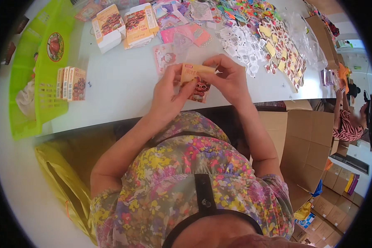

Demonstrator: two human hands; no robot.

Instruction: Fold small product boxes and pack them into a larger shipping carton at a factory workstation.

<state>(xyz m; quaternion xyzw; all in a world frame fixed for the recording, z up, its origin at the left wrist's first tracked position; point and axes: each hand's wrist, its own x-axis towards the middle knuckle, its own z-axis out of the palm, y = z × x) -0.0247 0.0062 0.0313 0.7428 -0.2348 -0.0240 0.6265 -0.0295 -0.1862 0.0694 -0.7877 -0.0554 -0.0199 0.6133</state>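
Observation:
A small yellow-orange printed box (199, 92) is held upright between my two hands, just over the table's near edge. My left hand (168, 91) grips its left side, the thumb lying across the printed front. At the top right corner, the fingers of my right hand (232, 81) pinch the box's upper edge, where a flap seems to be; the fingers partly hide it. Three matching boxes (77, 85) stand side by side at the left. Farther back lie two stacks of flat box blanks (108, 25) in the same print.
A bright green basket (49, 89) stands at the left. Pink printed pouches (165, 56), white labels (242, 47), picture stickers (291, 62) and colourful trinkets (252, 12) cover the table's far side. Below right is an open carton (308, 144); another person (348, 122) works beyond.

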